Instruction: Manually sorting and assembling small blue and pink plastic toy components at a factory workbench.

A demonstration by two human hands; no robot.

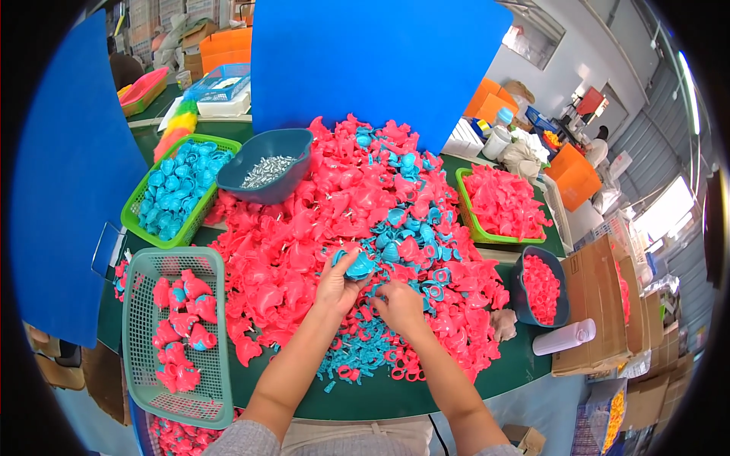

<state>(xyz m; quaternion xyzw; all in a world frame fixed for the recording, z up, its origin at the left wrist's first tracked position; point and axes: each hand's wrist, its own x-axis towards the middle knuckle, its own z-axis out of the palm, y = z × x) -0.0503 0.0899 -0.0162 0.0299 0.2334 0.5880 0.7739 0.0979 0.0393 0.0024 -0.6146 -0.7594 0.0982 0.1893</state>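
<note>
Head view: left hand [334, 287] holds a blue shell [360, 267]; right hand [401, 308], at its four o'clock, cannot tell if gripping; dark bowl [265, 144] at eleven.

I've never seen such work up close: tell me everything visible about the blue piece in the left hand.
The blue piece is rounded and shell-like, in a teal-blue that looks like smooth, slightly shiny plastic. The left hand holds it from its left side, over the heap of pink and blue parts. The right hand is just below and to the right; whether it touches the piece cannot be told. Finer details are too small to see.
</note>
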